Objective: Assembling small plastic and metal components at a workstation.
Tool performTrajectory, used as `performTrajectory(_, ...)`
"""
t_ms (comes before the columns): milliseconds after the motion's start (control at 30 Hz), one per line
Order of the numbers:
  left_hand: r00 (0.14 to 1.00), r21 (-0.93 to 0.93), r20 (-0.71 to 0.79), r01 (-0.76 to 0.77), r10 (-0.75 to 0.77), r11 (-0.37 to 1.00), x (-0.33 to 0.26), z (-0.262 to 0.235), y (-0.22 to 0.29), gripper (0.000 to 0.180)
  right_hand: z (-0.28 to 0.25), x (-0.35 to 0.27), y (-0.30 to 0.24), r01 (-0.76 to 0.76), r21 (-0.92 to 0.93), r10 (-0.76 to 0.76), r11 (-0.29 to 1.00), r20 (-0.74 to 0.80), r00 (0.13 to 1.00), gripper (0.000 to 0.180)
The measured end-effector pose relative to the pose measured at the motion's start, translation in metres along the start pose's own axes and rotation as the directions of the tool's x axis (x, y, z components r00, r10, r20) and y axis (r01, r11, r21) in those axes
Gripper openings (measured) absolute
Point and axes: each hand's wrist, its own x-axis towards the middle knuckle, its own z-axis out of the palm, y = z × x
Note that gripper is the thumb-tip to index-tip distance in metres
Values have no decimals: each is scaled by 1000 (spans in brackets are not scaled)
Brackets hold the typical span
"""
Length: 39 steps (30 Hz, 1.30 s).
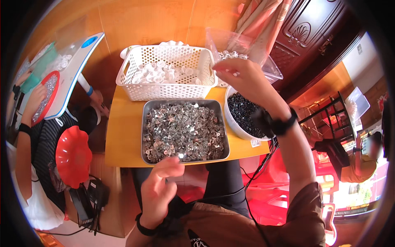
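My left hand (158,189) is at the near edge of a metal tray (144,136). Its fingers are bent, with the thumb apart from them, and I see nothing held. Small shiny metal pieces (185,129) fill the tray. My right hand (242,78) is raised beyond the tray, its fingers curled together and pointing left. A small white piece (235,74) shows at those fingers; its exact kind is unclear. Beneath the right wrist stands a white round tub (228,117) of small black parts (245,111).
A perforated white basket (164,91) with white plastic parts (154,73) stands behind the tray. Clear packaging (273,70) and white rings (232,54) are at back right. Left, another person's hand (37,96) touches a red tray (51,84). Cables (263,164) hang beside the yellow table (123,144).
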Motion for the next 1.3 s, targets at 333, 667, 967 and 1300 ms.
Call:
performTrajectory(333, 913, 739, 258, -397, 316, 544, 1, -50, -14, 134, 96, 110, 100, 192, -224, -61, 956, 486, 872, 33)
performTrajectory(667, 969, 794, 213, -244, 121, 556, 21, -64, 1, 116, 120, 126, 119, 341, -368, -31, 865, 639, 769, 18)
performTrajectory(967, 957, 780, 214, -288, 195, 556, 8, -53, -2, 112, 132, 124, 131, 417, -332, -246, 846, 451, 858, 8)
performTrajectory(1300, 905, 202, -31, -409, 424, 890, -2, -26, -14, 32, 18, 46, 19, -66, 338, -53, 939, 330, 943, 21)
